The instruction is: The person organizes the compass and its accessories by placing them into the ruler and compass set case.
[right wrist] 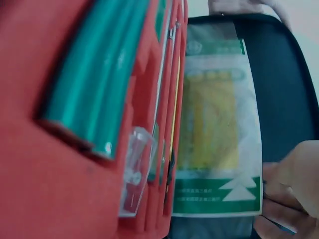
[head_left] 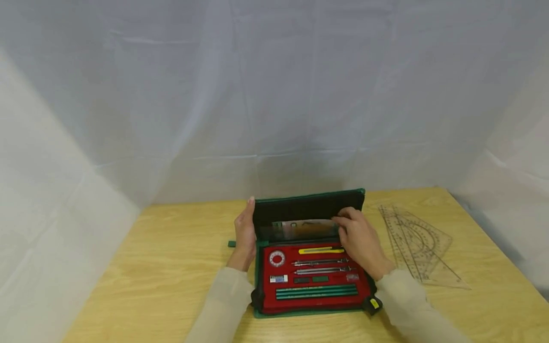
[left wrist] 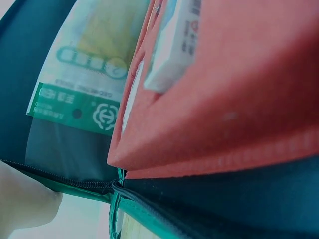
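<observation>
Backdrop: pale, creased cloth [head_left: 274,95] across the top and down both sides of the head view.
Packet: clear, with green bands [right wrist: 219,199], inside the raised black lid [head_left: 300,207] of a green case, just below the centre of the frame.
Right hand [head_left: 362,240]: fingers curled at the packet's right edge, touching it; whether they pinch it, I cannot tell.
Left hand [head_left: 245,228]: fingers and thumb gripping the lid's left edge.
Red tray [head_left: 270,306]: below the lid; a white disc [head_left: 283,258] with a red centre at upper left, a yellow cutter [head_left: 315,250] at the top, two metal instruments [head_left: 319,271] under it, an eraser [head_left: 278,278] at left, a small clear box [head_left: 352,277] at right, green pencils [head_left: 317,292] along the bottom.
In the way: the right hand covers the lid's lower right and the tray's upper right corner.
Clear triangles [head_left: 418,243]: overlapping, right of the case, apart from it.
Desk [head_left: 180,267]: light wood grain, across the lower frame.
</observation>
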{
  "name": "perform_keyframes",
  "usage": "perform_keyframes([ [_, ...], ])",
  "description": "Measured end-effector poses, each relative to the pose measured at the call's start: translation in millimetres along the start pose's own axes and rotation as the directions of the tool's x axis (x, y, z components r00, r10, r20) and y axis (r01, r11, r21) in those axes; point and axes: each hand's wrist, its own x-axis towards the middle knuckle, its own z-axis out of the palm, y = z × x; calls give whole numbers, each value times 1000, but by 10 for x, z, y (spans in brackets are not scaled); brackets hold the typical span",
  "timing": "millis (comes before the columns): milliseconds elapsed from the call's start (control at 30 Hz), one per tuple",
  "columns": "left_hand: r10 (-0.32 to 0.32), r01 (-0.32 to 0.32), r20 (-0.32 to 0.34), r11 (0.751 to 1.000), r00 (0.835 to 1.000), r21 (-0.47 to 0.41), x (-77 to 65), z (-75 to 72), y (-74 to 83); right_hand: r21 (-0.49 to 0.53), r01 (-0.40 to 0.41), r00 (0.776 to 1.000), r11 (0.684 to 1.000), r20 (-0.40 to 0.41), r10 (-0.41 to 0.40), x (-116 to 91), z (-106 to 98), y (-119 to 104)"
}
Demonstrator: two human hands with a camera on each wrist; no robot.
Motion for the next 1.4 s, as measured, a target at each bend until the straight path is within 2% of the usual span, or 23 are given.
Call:
perform_keyframes([
  [133,6,-6,1,1000,1000,10,6,-12,-6,-48,62,998,997,-24,-63,6,2,-67],
  [267,-4,4,-7,1000,1000,16,6,-4,-1,-101,142,990,985,36,-139,19,56,-110],
  [400,-21,20,5,999,1000,24,-12,-5,-17,-116,164,985,980,80,-155,-16,111,-119],
  [533,-25,25,2,999,1000,24,-16,-13,-8,-40,168,985,985,48,-166,-49,119,-89],
  [700,-29,28,6,999,1000,20,20,-19,3,100,190,982,977,-33,-187,-123,25,29],
  [867,-6,7,-13,1000,1000,14,56,5,-25,142,126,989,982,-97,-113,-306,-93,257],
  [933,-5,5,-21,1000,1000,18,63,5,-16,136,53,994,989,-101,-40,-401,-141,373],
  [1033,-16,16,-13,1000,1000,16,75,-11,4,125,-114,990,986,-65,122,-561,-224,557],
  [1133,-40,40,-10,999,999,20,78,-50,12,126,-296,955,947,39,294,-707,-345,737],
  [1267,-51,51,8,998,999,35,79,-95,20,64,-476,871,877,170,460,-858,-505,964],
  [1333,-53,53,13,998,998,37,77,-102,27,24,-556,812,831,233,536,-926,-580,1069],
  [1400,-49,48,17,998,999,36,75,-102,24,-35,-636,728,771,303,615,-980,-648,1163],
])
